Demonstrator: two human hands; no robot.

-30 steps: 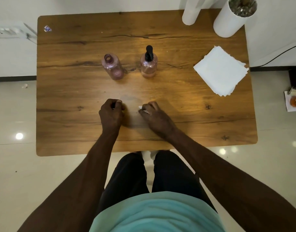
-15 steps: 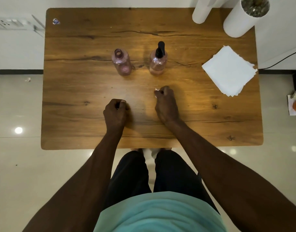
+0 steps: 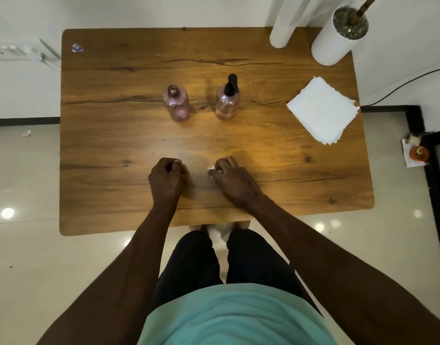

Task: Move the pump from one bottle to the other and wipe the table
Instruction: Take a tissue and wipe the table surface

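**Wood-grain table, two pink bottles, both hands near the front edge**

Brown wood-grain laminate covers the rectangular table (image 3: 114, 190), and a small blue-and-white sticker (image 3: 77, 48) sits near its far left corner. Left of centre in the far half stands a clear pink plastic bottle with an open neck (image 3: 176, 103), upright and uncapped. Nearer the front edge, the left hand (image 3: 166, 180) rests on the tabletop with its fingers curled into a fist; something dark shows between thumb and fingers, but what it is cannot be told. Between the two hands a faint damp-looking smear (image 3: 196, 170) dulls the surface. Just to the right of it, the right hand (image 3: 230, 179) lies knuckles-up on the wood, its fingers clenched around a small crumpled piece of white tissue (image 3: 211, 172), of which only a scrap peeks out at the fingertips. Beyond it, a second clear pink plastic bottle (image 3: 227, 105) stands upright beside the first, apart from it, and carries the black pump (image 3: 230, 83) in its neck. Further right lies a square stack of white paper napkins (image 3: 322, 110), turned cornerwise. At the far right corner stand a white cylinder (image 3: 282, 28) and a white cylindrical pot filled with gravel (image 3: 334, 43).
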